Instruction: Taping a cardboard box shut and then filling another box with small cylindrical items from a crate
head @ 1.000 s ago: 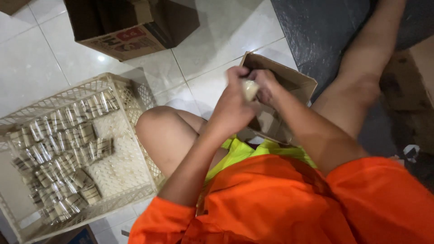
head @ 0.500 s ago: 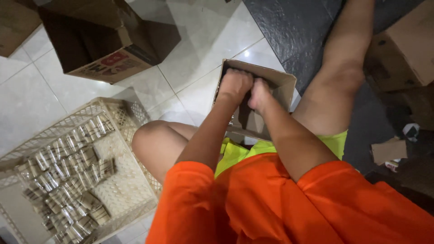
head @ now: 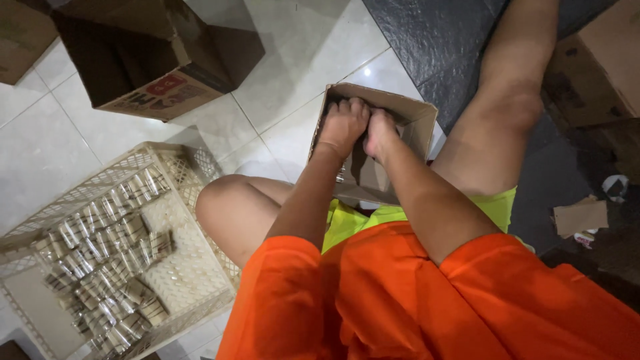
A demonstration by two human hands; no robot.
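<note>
both our hands, left hand (head: 343,123) and right hand (head: 380,130), dig in small box (head: 413,127) mid-frame; grip state unclear; box may tip off lap.

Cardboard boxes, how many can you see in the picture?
4, maybe more out of frame: a small box with both hands inside it, a big open box above the crate, one at the top left corner, one at the right edge.
</note>
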